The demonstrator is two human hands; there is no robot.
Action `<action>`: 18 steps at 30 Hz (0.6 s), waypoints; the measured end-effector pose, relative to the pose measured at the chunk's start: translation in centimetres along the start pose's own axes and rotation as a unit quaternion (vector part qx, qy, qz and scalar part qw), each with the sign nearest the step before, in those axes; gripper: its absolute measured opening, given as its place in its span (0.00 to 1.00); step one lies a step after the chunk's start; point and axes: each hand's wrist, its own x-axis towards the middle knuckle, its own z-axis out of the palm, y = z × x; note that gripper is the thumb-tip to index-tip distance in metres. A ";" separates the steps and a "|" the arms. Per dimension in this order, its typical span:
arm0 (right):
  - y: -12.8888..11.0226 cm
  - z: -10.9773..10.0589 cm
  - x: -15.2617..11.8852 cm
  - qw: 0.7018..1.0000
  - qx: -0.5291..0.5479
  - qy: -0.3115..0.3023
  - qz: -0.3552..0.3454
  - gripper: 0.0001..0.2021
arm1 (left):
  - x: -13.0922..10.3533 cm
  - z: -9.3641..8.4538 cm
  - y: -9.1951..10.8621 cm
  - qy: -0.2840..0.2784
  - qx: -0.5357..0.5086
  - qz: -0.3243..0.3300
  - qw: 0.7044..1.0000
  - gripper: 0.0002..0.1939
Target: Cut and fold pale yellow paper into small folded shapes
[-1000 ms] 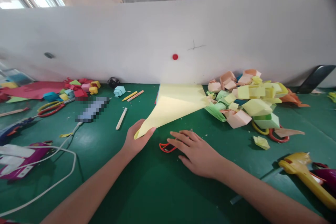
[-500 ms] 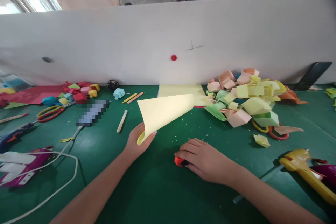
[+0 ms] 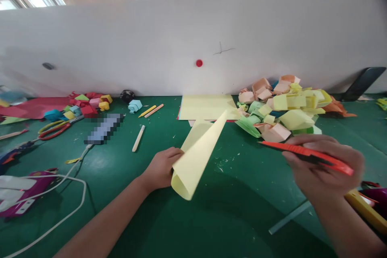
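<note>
My left hand [image 3: 163,167] is closed on a curled sheet of pale yellow paper [image 3: 201,155], held above the green table. The sheet's near end bends into an open roll, and its far end comes to a point. My fingertips are partly hidden behind it. At the right, my right hand [image 3: 326,169] grips an orange-red and black utility knife [image 3: 305,154], raised off the table with its tip to the left. Behind the curled sheet lies a flat stack of yellow paper [image 3: 205,107] against the white board.
Folded paper pieces [image 3: 281,109] are heaped at the back right. A yellow-handled glue gun [image 3: 367,211] lies partly behind my right wrist, with a glue stick [image 3: 288,217] beside it. At left are scissors [image 3: 54,129], a phone [image 3: 104,129] with a cable, and a purple power strip [image 3: 28,193].
My right hand has lifted the knife off the table and carried it right. The left hand has turned the yellow sheet, so its curled end now faces me.
</note>
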 end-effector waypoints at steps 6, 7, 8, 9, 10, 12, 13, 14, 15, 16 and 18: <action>1.1 -0.4 -0.8 0.988 -0.133 -0.083 -0.008 0.15 | -0.1 -0.4 1.1 -0.086 0.012 0.063 0.994 0.24; 1.2 -0.4 -0.9 0.981 -0.147 -0.122 -0.022 0.14 | -0.2 -0.4 1.1 -0.093 0.008 0.065 0.994 0.25; 1.3 -0.3 -1.0 0.974 -0.151 -0.163 -0.041 0.15 | -0.2 -0.4 1.2 -0.100 0.005 0.068 0.993 0.26; 1.4 -0.2 -1.1 0.966 -0.147 -0.204 -0.056 0.15 | -0.3 -0.5 1.2 -0.104 0.003 0.071 0.992 0.26; 1.5 -0.1 -1.2 0.956 -0.140 -0.249 -0.065 0.15 | -0.3 -0.5 1.2 -0.105 0.005 0.074 0.992 0.26; 1.6 0.3 -1.4 0.936 -0.124 -0.323 -0.069 0.14 | -0.4 -0.5 1.2 -0.095 0.014 0.076 0.993 0.24; 1.6 0.5 -1.5 0.928 -0.115 -0.348 -0.065 0.14 | -0.4 -0.5 1.3 -0.088 0.018 0.075 0.993 0.22; 1.6 0.6 -1.5 0.922 -0.109 -0.367 -0.060 0.14 | -0.4 -0.5 1.4 -0.082 0.017 0.070 0.994 0.21; 1.6 0.8 -1.6 0.916 -0.104 -0.384 -0.053 0.15 | -0.4 -0.5 1.5 -0.080 0.012 0.060 0.995 0.19; 1.6 1.0 -1.7 0.909 -0.100 -0.403 -0.044 0.16 | -0.5 -0.6 1.7 -0.083 0.004 0.043 0.996 0.18; 1.8 1.2 -1.8 0.887 -0.097 -0.450 -0.026 0.17 | -0.5 -0.6 2.1 -0.097 -0.018 -0.007 0.995 0.16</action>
